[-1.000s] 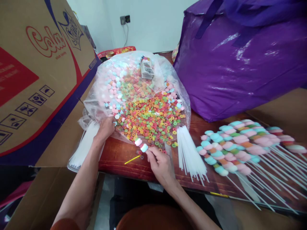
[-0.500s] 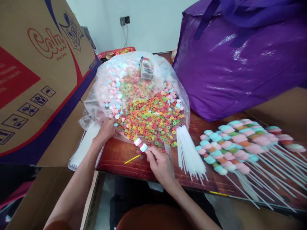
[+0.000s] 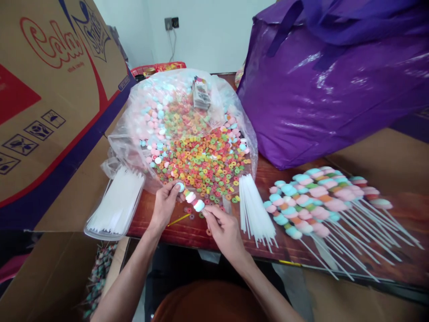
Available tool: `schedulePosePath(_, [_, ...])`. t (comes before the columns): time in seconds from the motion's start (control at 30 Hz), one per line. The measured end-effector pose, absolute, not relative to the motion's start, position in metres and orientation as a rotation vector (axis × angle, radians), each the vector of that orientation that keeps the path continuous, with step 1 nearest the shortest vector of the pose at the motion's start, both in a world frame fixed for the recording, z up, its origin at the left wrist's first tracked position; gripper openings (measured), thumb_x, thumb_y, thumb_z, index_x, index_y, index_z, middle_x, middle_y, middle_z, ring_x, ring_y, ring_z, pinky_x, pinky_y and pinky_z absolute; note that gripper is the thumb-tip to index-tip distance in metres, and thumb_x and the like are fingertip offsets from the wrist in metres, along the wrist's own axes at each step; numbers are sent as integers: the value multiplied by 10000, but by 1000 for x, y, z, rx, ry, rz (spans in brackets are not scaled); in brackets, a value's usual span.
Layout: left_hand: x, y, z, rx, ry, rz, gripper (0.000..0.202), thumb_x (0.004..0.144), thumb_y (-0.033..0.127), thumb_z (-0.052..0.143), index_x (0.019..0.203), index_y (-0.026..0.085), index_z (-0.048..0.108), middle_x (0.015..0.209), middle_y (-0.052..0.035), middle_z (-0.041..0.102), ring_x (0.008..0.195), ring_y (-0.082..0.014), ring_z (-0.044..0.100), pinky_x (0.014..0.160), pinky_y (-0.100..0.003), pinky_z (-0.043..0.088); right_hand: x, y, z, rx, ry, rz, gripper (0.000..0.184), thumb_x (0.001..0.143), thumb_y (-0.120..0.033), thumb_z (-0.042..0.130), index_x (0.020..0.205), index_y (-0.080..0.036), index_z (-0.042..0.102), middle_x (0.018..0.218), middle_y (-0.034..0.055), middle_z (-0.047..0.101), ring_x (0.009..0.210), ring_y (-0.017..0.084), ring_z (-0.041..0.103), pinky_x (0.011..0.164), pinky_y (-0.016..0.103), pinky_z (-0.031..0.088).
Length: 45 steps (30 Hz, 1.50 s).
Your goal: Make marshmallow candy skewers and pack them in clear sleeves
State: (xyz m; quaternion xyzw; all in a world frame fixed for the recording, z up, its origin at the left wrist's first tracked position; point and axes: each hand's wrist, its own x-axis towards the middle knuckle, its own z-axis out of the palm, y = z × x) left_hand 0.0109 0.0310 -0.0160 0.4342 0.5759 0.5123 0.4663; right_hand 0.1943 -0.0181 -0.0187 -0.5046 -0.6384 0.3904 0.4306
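My right hand (image 3: 223, 228) pinches a white stick that carries a few candies (image 3: 194, 201), pink, green and blue. My left hand (image 3: 166, 203) pinches a pale blue marshmallow (image 3: 180, 186) at the stick's far tip. Both hands hover over the near edge of a clear plastic bag (image 3: 134, 112) spread open with a heap of coloured ring candies (image 3: 204, 158) and pastel marshmallows (image 3: 154, 120). A small yellow stick (image 3: 176, 219) lies on the red-brown table (image 3: 161, 223) under my left hand.
A loose bundle of white sticks (image 3: 253, 208) lies right of my hands, and several finished candy skewers (image 3: 318, 201) fan out further right. A packet of white sticks (image 3: 115, 205) sits at the left. A cardboard box (image 3: 50, 89) stands left, a purple bag (image 3: 328, 76) behind right.
My left hand left the bag's left side and came to the stick's tip with a blue marshmallow. The view shifted slightly to the right; the right hand kept its grip.
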Motion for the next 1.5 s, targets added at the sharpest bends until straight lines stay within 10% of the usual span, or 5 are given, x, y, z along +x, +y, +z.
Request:
schedulePosePath(0.47, [26,18,-24,1362,1712,1223,342,950,364,512,1173,210,720,1162,-67,748,1093,-249,683,999,-378,495,191,-21,-26,-1324,-1631,839,253,971,-299,485,869,-193,691,665,15,635,562,141,600,531,224,473])
schedulePosePath(1.5, [42,5,-30,1472,1692,1084,419,923,474,537,1204,221,719,1181,-39,747,1092,-254,700,1008,-380,518,181,-24,-25,-1388,-1642,692,262,941,-218,420,705,-193,530,576,-40,443,497,96,423,519,228,293])
